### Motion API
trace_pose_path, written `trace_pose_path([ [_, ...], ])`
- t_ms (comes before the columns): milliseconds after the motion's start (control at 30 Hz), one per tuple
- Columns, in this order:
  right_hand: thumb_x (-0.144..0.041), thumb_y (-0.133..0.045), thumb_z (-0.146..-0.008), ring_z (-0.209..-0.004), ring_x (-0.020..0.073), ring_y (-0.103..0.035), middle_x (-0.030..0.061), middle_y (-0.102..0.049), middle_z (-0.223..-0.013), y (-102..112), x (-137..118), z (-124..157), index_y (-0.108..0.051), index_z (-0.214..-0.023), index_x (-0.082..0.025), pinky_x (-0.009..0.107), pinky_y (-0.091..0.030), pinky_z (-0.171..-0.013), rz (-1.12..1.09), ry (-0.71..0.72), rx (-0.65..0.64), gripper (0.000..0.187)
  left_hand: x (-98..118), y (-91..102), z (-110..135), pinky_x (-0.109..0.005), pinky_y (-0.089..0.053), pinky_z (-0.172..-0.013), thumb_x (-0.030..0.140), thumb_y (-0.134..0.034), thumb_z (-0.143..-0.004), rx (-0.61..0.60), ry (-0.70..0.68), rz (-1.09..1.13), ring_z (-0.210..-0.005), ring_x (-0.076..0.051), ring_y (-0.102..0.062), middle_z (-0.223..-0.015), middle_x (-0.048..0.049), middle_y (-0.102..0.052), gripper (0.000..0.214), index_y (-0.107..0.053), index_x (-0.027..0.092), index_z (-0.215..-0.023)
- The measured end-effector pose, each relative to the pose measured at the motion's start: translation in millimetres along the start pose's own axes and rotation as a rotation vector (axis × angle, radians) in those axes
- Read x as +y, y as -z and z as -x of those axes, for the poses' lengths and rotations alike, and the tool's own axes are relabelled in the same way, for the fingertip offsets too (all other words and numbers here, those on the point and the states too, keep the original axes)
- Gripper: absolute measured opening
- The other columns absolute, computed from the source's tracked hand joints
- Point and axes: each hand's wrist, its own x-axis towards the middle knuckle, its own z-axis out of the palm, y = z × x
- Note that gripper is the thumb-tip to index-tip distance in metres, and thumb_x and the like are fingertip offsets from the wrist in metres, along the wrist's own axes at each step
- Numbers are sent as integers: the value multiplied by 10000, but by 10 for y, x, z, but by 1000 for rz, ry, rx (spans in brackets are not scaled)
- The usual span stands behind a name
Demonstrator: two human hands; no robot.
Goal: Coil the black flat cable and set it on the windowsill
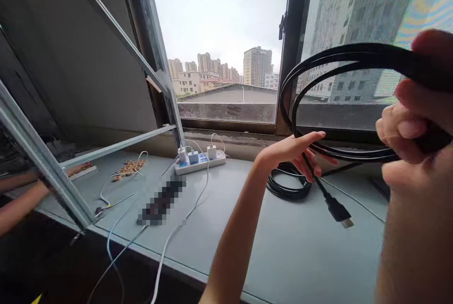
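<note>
A black HDMI cable (354, 54) is gathered in loose loops in front of the window. At the right edge, my right hand (414, 110) is closed around the bundled loops, its upper part cut off by the frame. My left hand (300, 153) is at the left bend of the loops, one finger stretched out and the others curled about the cable. Below it hangs the cable's end with an HDMI plug (338, 209), pointing down to the right above the table. Behind my left hand, a second coiled black cable (288, 188) lies on the grey table (311, 257).
A white power strip (201, 162) with several plugged-in chargers stands near the window sill. White cords (198, 200) run over the table's front edge. A blurred-out dark object (163, 202) lies left. Metal frame bars (42, 157) cross the left side, with another person's arm (21, 207) behind.
</note>
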Motion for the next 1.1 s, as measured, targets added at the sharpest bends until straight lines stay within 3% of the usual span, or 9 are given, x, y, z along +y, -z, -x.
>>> trace_pose_path([
  [100,-160,-731,-615,-355,34,-294,-70,-379,-445,-98,12,-31,-752,-853,-295,221,-64,-282,-97,-23,117,275,-14,8,-59,-303,-511,-723,554,-269,-882,-133,27,14,-567,-148,-614,-573,-31,-619,599,-674,130,-758],
  [233,-135,-700,-638,-326,48,-295,-77,-358,-400,-136,79,-41,-757,-879,-293,214,-95,-266,-151,89,67,294,18,4,-56,-319,-476,-835,538,-238,-899,-250,-19,16,-716,-173,-622,-621,-54,-655,613,-678,132,-766],
  [400,-84,-659,-622,-302,42,-302,-83,-384,-380,-132,170,-60,-765,-862,-254,209,-98,-252,-262,186,119,312,73,3,46,-390,-345,-1031,534,-204,-901,-325,-15,13,-947,-233,-613,-757,-92,-699,661,-698,112,-783],
  [500,-72,-620,-602,-289,33,-307,-86,-437,-394,-120,137,-60,-762,-855,-257,207,-95,-264,-315,148,128,343,115,-27,129,-385,-318,-1051,520,-268,-896,-176,-30,18,-1003,-229,-604,-803,-80,-713,568,-661,125,-1008],
  [600,-90,-601,-584,-266,29,-273,-93,-446,-391,-119,93,-65,-756,-844,-268,224,-79,-277,-341,96,139,352,136,-83,151,-409,-319,-1045,477,-361,-883,109,-62,33,-988,-230,-620,-780,-60,-711,483,-563,162,-1188],
  [767,-180,-605,-631,-288,41,-202,-98,-343,-382,-153,319,-157,-705,-832,-250,240,-86,-308,-476,-133,170,235,10,-76,-97,-325,-450,-876,236,-616,-760,748,-325,266,-849,-202,-648,-756,-21,-674,399,-527,171,-1143],
  [833,-207,-587,-661,-310,37,-177,-108,-295,-411,-154,515,-212,-661,-868,-250,221,-106,-326,-538,-256,155,224,-56,-33,-216,-297,-464,-811,115,-606,-737,909,-446,380,-771,-165,-650,-764,-4,-663,443,-471,163,-1156],
  [967,-204,-559,-668,-325,28,-172,-114,-254,-454,-115,815,-274,-587,-818,-233,190,-140,-333,-499,-410,133,155,-94,30,-284,-244,-472,-630,138,-436,-877,806,-536,564,-550,-114,-628,-605,22,-594,67,-491,144,-914],
  [1100,-144,-530,-651,-313,34,-288,-93,-455,-493,-79,829,-268,-600,-913,-232,174,-171,-303,-291,-362,207,285,-50,21,-226,-183,-378,-420,208,-383,-933,758,-713,545,-389,-82,-535,-470,85,-426,137,-499,162,-876],
])
